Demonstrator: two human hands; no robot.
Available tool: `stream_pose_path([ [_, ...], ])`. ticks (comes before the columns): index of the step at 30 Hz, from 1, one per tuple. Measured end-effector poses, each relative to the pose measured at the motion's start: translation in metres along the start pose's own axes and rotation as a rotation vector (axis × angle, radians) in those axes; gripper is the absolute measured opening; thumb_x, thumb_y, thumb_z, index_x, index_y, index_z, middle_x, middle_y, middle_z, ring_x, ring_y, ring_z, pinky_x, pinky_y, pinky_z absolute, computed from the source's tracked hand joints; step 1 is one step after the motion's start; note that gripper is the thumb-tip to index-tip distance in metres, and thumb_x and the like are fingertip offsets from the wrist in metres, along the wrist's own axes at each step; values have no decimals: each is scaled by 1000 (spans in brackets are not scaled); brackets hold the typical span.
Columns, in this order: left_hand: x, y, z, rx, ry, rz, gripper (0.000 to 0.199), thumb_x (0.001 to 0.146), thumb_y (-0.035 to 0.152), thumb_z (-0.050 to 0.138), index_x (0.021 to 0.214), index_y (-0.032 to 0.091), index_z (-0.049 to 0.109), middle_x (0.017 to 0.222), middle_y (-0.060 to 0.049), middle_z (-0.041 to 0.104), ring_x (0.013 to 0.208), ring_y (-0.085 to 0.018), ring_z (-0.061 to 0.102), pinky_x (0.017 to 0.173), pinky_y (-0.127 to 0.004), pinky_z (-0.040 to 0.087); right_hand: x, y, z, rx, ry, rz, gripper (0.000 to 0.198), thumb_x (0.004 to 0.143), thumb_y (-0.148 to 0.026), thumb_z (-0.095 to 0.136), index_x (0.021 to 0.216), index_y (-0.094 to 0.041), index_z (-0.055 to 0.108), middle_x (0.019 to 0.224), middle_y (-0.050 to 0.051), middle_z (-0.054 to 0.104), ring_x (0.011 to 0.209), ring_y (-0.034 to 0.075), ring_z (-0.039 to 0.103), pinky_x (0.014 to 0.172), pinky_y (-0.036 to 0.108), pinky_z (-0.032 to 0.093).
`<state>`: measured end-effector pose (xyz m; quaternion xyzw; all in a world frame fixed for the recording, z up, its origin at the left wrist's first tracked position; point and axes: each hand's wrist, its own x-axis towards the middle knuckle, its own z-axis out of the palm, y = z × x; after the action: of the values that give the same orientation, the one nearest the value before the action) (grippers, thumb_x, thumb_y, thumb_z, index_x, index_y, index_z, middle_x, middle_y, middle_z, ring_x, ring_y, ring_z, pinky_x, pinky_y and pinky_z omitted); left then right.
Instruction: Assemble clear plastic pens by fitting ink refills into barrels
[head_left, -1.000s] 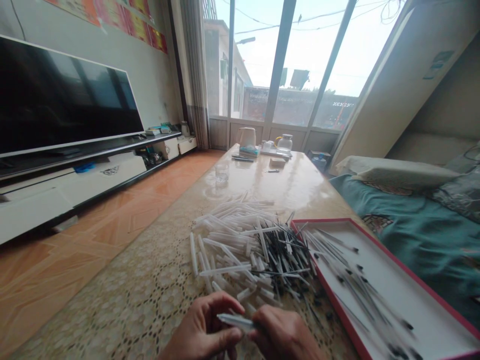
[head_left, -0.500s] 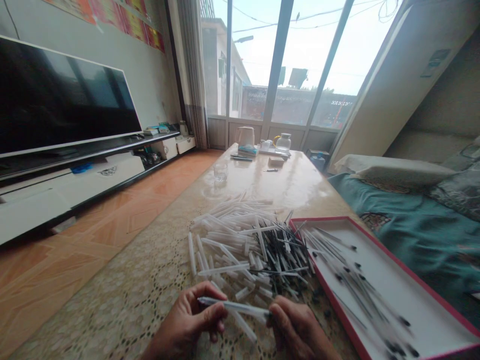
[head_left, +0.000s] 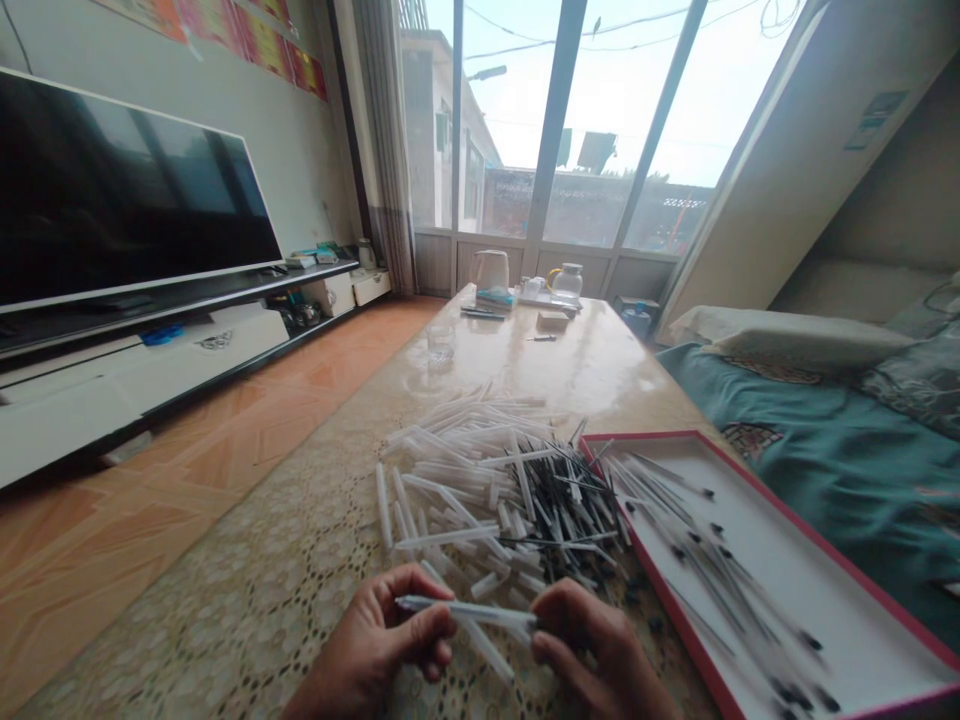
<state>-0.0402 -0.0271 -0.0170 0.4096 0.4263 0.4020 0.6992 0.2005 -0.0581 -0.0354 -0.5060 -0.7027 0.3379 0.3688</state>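
My left hand [head_left: 394, 625] pinches a pen [head_left: 491, 613] with a clear barrel near its pointed end, thumb against forefinger. At the pen's other end, my right hand [head_left: 596, 640] has its thumb and forefinger around the dark tip, which they partly cover. The pen lies nearly level, just in front of a heap of whitish translucent pen barrels [head_left: 457, 470]. To the right of that heap are thin dark refills [head_left: 562, 500], piled crosswise. One loose barrel [head_left: 487, 650] rests on the table beneath the pen.
A red-rimmed white tray [head_left: 780, 510] at the right holds several pens with black ends. Farther along the patterned table [head_left: 300, 560] stand a drinking glass [head_left: 441, 345], a small box [head_left: 553, 321] and a glass jug [head_left: 568, 284]. A sofa [head_left: 810, 430] borders the right side.
My right hand's fingers have loosened and spread slightly at the pen's dark end, the forefinger lifting away from the thumb. My left hand and the pen have barely moved.
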Motion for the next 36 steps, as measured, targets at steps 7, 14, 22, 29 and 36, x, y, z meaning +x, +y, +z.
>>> stream_pose_path([
  [7,0,4,2,7,0,-12,28,66,36,84,74,15,67,52,0,70,45,-10,60,46,-19,47,0,0,0,-71,-30,-56,41,98,-40,32,68,-21,51,56,-2,60,52,12,58,55,19,39],
  [14,1,4,2,-2,-4,-9,28,65,36,84,73,15,67,51,0,70,45,-10,60,46,-18,46,1,-6,-4,-135,-59,-51,33,96,-39,38,73,-21,54,58,-2,60,52,12,56,52,19,38],
  [22,2,4,3,-10,-3,-1,27,66,34,84,74,15,67,52,0,70,45,-10,59,46,-18,46,0,-2,0,-183,-10,-8,26,93,-43,44,85,-21,56,57,-3,60,49,12,55,48,20,37],
  [29,2,4,2,-12,-8,0,24,68,33,83,75,16,67,53,0,70,46,-10,60,47,-18,46,-1,1,1,-194,-4,-28,32,96,-46,36,81,-23,52,55,-3,61,48,13,57,51,20,38],
  [36,1,8,4,3,2,-9,25,67,34,83,74,16,67,52,0,70,46,-11,60,48,-19,46,-1,2,2,-251,-9,-62,42,100,-42,27,70,-23,50,53,-2,57,47,12,55,51,20,38],
])
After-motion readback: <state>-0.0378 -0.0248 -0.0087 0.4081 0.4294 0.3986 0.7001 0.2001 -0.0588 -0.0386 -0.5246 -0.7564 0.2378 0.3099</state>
